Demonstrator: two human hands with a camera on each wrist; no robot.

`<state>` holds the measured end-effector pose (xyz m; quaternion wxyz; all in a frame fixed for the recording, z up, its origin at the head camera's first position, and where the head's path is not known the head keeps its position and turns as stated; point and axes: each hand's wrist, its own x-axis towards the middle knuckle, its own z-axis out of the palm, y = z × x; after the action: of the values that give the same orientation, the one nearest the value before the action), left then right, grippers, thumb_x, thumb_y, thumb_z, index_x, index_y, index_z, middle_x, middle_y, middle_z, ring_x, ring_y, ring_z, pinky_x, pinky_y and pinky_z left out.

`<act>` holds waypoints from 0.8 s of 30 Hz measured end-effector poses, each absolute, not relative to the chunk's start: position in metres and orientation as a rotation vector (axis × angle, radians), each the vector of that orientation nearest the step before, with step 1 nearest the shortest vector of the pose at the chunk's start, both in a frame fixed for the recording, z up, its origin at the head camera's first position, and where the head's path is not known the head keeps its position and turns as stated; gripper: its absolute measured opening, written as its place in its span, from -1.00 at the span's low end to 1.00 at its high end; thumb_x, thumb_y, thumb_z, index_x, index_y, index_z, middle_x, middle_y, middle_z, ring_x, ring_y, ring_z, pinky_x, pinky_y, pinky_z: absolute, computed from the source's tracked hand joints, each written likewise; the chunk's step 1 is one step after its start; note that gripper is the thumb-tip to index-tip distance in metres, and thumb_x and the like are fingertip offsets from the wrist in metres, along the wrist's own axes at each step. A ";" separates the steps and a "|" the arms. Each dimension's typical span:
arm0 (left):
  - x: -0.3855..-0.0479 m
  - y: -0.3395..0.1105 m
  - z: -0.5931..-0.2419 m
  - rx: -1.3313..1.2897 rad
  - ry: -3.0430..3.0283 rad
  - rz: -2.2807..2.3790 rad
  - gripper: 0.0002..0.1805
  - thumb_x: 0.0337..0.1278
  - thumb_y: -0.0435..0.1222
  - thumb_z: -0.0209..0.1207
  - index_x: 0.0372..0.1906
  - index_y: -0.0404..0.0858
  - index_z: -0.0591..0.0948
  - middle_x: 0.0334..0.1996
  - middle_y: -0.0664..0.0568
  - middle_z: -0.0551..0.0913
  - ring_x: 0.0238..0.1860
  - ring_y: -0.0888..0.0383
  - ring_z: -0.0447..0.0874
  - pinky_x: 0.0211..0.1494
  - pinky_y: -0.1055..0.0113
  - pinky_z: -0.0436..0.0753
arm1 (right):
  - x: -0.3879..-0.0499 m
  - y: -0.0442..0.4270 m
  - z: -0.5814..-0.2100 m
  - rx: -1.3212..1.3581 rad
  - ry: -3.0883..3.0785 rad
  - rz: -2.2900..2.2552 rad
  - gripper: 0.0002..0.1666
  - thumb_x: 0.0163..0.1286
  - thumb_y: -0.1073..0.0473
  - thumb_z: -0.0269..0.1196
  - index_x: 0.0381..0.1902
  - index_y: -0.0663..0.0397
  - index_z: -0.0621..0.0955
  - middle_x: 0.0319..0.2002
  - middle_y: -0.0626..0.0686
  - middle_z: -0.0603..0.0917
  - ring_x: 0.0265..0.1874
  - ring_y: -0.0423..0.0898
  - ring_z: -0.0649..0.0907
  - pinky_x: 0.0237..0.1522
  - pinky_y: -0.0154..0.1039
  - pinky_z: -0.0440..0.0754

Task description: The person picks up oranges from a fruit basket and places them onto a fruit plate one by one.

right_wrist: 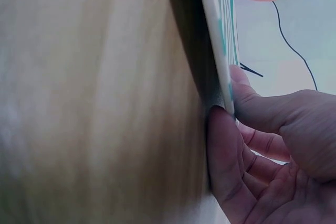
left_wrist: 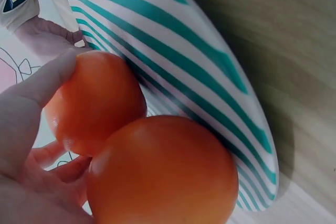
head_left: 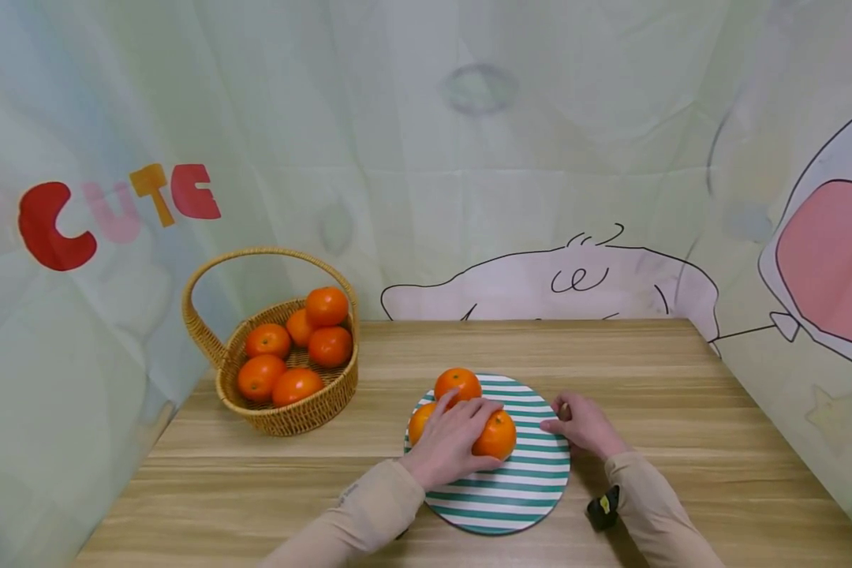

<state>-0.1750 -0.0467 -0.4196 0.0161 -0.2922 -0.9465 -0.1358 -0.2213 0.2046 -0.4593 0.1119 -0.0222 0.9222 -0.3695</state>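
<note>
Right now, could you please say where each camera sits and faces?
Head: on the head, facing forward and down at plate, fruit, basket; left grip, right grip, sleeves show.
Left wrist: on that wrist, facing fruit; both grips show.
Right wrist: likewise worn, facing plate edge; right grip shows.
Head and left wrist share both grips.

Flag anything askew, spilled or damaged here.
No spill or damage visible. One mild oddity: the three oranges on the round striped board cluster off-centre, toward its far-left side, so it looks lopsided. The left hand grips at least one; the right hand pinches the board's right edge.
</note>
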 end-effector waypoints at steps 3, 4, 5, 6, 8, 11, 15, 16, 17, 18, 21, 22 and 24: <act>-0.175 -0.048 -0.418 -0.889 -2.931 -0.395 -0.23 0.07 0.13 0.39 0.35 -0.07 0.45 0.27 0.07 0.57 0.31 0.08 0.49 0.59 -0.06 0.13 | -0.221 0.205 -0.459 -0.060 2.706 -1.082 -0.70 0.32 0.19 0.39 -0.14 0.21 0.53 -0.41 0.09 0.51 -0.47 -0.06 0.53 -0.49 -0.27 0.65; -0.175 -0.049 -0.417 -0.884 -2.921 -0.398 -0.23 0.05 0.14 0.40 0.34 -0.07 0.47 0.27 0.06 0.58 0.31 0.08 0.49 0.58 -0.05 0.15 | -0.222 0.204 -0.459 -0.057 2.706 -1.081 -0.70 0.32 0.19 0.39 -0.14 0.21 0.53 -0.41 0.09 0.51 -0.47 -0.06 0.53 -0.50 -0.28 0.65; -0.175 -0.050 -0.417 -0.878 -2.913 -0.403 -0.23 0.04 0.15 0.40 0.33 -0.08 0.48 0.26 0.06 0.58 0.31 0.08 0.48 0.58 -0.04 0.17 | -0.222 0.204 -0.459 -0.050 2.701 -1.083 -0.70 0.32 0.20 0.39 -0.14 0.21 0.53 -0.41 0.08 0.51 -0.48 -0.06 0.53 -0.50 -0.28 0.65; -0.175 -0.051 -0.416 -0.873 -2.904 -0.407 -0.23 0.03 0.16 0.40 0.32 -0.08 0.50 0.25 0.06 0.59 0.31 0.07 0.48 0.57 -0.04 0.19 | -0.222 0.204 -0.459 -0.049 2.699 -1.084 -0.70 0.32 0.20 0.39 -0.13 0.21 0.53 -0.41 0.09 0.50 -0.48 -0.06 0.53 -0.50 -0.28 0.65; -0.174 -0.054 -0.415 -0.866 -2.886 -0.411 -0.22 0.00 0.18 0.41 0.30 -0.09 0.52 0.24 0.06 0.60 0.30 0.06 0.48 0.55 -0.03 0.23 | -0.222 0.204 -0.459 -0.045 2.694 -1.084 -0.71 0.32 0.20 0.38 -0.13 0.22 0.53 -0.40 0.09 0.50 -0.49 -0.07 0.53 -0.51 -0.28 0.65; -0.173 -0.057 -0.415 -0.857 -2.867 -0.396 -0.22 -0.03 0.22 0.40 0.27 -0.08 0.55 0.21 0.07 0.61 0.28 0.07 0.48 0.52 -0.02 0.28 | -0.222 0.204 -0.459 -0.034 2.690 -1.086 -0.71 0.33 0.21 0.38 -0.13 0.21 0.52 -0.40 0.09 0.51 -0.48 -0.06 0.54 -0.50 -0.27 0.65; -0.173 -0.059 -0.416 -0.853 -2.839 -0.372 -0.23 -0.05 0.23 0.41 0.24 -0.06 0.56 0.19 0.08 0.63 0.23 0.09 0.49 0.49 0.00 0.31 | -0.223 0.204 -0.460 -0.016 2.694 -1.075 -0.72 0.33 0.21 0.38 -0.13 0.20 0.52 -0.39 0.09 0.51 -0.47 -0.05 0.53 -0.50 -0.28 0.63; -0.173 -0.060 -0.416 -0.854 -2.830 -0.364 -0.24 -0.05 0.23 0.41 0.24 -0.06 0.57 0.18 0.09 0.64 0.22 0.10 0.50 0.49 0.00 0.32 | -0.223 0.204 -0.460 -0.016 2.693 -1.073 -0.72 0.33 0.21 0.38 -0.13 0.20 0.52 -0.39 0.09 0.51 -0.47 -0.05 0.53 -0.49 -0.28 0.63; -0.173 -0.060 -0.417 -0.854 -2.822 -0.362 -0.24 -0.05 0.23 0.41 0.23 -0.06 0.57 0.18 0.09 0.65 0.21 0.10 0.50 0.48 0.00 0.33 | -0.223 0.204 -0.460 -0.013 2.693 -1.072 -0.71 0.33 0.20 0.38 -0.13 0.20 0.52 -0.39 0.09 0.52 -0.47 -0.05 0.53 -0.49 -0.28 0.63; -0.173 -0.060 -0.418 -0.852 -2.818 -0.357 -0.25 -0.05 0.23 0.41 0.23 -0.06 0.58 0.17 0.08 0.65 0.20 0.10 0.50 0.48 0.00 0.33 | -0.222 0.204 -0.460 -0.014 2.693 -1.069 -0.71 0.33 0.20 0.38 -0.13 0.20 0.52 -0.39 0.09 0.52 -0.47 -0.05 0.54 -0.49 -0.28 0.63; -0.173 -0.060 -0.420 -0.843 -2.813 -0.343 -0.25 -0.05 0.22 0.41 0.22 -0.07 0.58 0.16 0.08 0.66 0.18 0.10 0.50 0.47 0.00 0.34 | -0.223 0.204 -0.460 -0.025 2.691 -1.068 -0.71 0.34 0.19 0.38 -0.13 0.20 0.52 -0.39 0.09 0.52 -0.47 -0.06 0.53 -0.49 -0.28 0.63; -0.173 -0.060 -0.420 -0.839 -2.816 -0.342 -0.25 -0.04 0.22 0.41 0.22 -0.07 0.58 0.16 0.08 0.66 0.18 0.09 0.50 0.47 0.00 0.34 | -0.223 0.204 -0.460 -0.029 2.690 -1.068 -0.71 0.34 0.19 0.37 -0.13 0.21 0.52 -0.39 0.09 0.52 -0.47 -0.06 0.53 -0.49 -0.28 0.63; -0.173 -0.060 -0.421 -0.831 -2.826 -0.332 -0.25 -0.04 0.22 0.41 0.23 -0.07 0.58 0.16 0.08 0.65 0.18 0.09 0.49 0.47 0.00 0.34 | -0.223 0.204 -0.459 -0.036 2.689 -1.072 -0.71 0.34 0.19 0.37 -0.13 0.21 0.51 -0.39 0.09 0.52 -0.47 -0.06 0.53 -0.49 -0.28 0.64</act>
<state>-0.1734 -0.0595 -0.4206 0.0887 -0.2791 -0.9496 -0.1117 -0.2228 0.2042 -0.4591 0.1232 -0.0124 0.9218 -0.3674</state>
